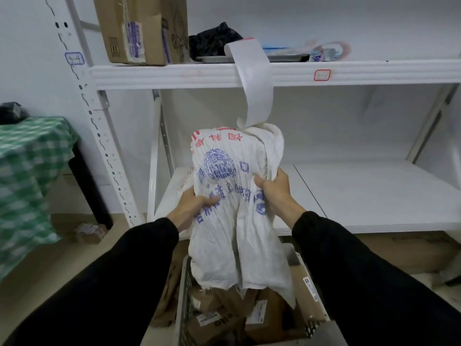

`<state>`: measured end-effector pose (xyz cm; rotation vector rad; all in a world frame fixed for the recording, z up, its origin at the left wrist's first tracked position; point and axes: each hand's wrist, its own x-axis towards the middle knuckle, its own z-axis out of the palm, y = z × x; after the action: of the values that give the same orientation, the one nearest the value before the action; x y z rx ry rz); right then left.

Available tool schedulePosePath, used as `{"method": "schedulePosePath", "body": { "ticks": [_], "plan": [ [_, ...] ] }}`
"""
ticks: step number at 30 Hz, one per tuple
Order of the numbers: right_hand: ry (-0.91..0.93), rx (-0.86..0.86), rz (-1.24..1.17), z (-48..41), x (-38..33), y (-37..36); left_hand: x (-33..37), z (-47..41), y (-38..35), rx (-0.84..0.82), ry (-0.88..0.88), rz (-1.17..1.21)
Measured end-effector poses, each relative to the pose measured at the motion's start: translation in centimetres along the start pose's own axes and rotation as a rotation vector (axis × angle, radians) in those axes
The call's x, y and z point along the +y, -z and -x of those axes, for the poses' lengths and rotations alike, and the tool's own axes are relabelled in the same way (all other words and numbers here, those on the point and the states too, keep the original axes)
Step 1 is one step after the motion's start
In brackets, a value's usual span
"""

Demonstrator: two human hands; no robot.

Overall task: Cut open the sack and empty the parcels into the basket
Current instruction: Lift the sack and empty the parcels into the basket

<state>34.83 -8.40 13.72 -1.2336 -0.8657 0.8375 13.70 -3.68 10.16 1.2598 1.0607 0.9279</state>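
You hold the sack (232, 171) upside down over the basket (184, 290), its printed letters inverted and its frayed open mouth hanging just inside the basket's rim. Your left hand (197, 206) grips the sack's left side, fingers curled round a bunch of fabric with the thumb pressed into the front. Your right hand (274, 191) does the same on the right, fingers closed tight on a gathered fold. The sack is white woven plastic, ribbed with fine vertical creases, stamped in blue and red. It sags limp and flat toward the mouth and rounds out at the top, and whether anything is inside cannot be told. The basket is a grey plastic crate with lattice walls, and it holds the parcels (259, 313): brown cardboard boxes and flat brown mailers, several with white labels, heaped at angles against each other. Behind the sack stands a white metal shelf (349, 73) with perforated uprights. Its upper board carries a tall cardboard box (139, 28) with taped seams, a crumpled black plastic bag (214, 38) and a shallow grey tray (287, 58). A long strip of white paper (254, 78) curls over the shelf's edge and hangs down to the sack's top. At your left a table wears a green checked cloth (32, 166), and a small cardboard box (89, 232) lies on the floor beside it.
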Motion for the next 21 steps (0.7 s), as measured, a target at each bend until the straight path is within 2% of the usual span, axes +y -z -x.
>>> {"method": "schedulePosePath", "body": {
  "ticks": [1, 3, 5, 7, 10, 12, 15, 18, 21],
  "plan": [
    [-0.010, -0.004, -0.045, 0.1, 0.0, 0.1, -0.9, 0.6, 0.0, -0.065, 0.060, -0.046],
    [-0.008, -0.026, -0.038, 0.0, 0.0, 0.6, -2.2, 1.0, -0.7, -0.035, 0.067, -0.025],
    [0.002, -0.134, 0.057, 0.1, 0.5, 1.3, -2.5, 0.7, -1.7, 0.064, 0.032, 0.096],
    [0.014, -0.282, 0.208, 0.7, 2.2, 1.8, -1.7, 0.2, -2.6, 0.073, 0.006, 0.176],
    [-0.008, -0.377, 0.315, 1.8, 4.6, 1.3, -0.8, 0.1, -3.8, 0.070, -0.037, 0.097],
    [-0.015, -0.369, 0.353, 2.2, 5.1, 0.7, -0.8, 0.6, -4.3, 0.057, -0.053, 0.059],
    [0.006, -0.243, 0.425, 2.2, 4.4, 0.6, -0.9, 0.8, -3.4, -0.005, -0.002, 0.135],
    [0.040, -0.139, 0.324, 1.5, 2.2, 0.5, 0.4, 1.3, -2.0, -0.137, 0.027, 0.222],
    [0.089, -0.125, 0.257, 0.9, 0.1, -0.5, 2.1, 1.7, -1.6, -0.170, 0.014, 0.161]
  ]
}}
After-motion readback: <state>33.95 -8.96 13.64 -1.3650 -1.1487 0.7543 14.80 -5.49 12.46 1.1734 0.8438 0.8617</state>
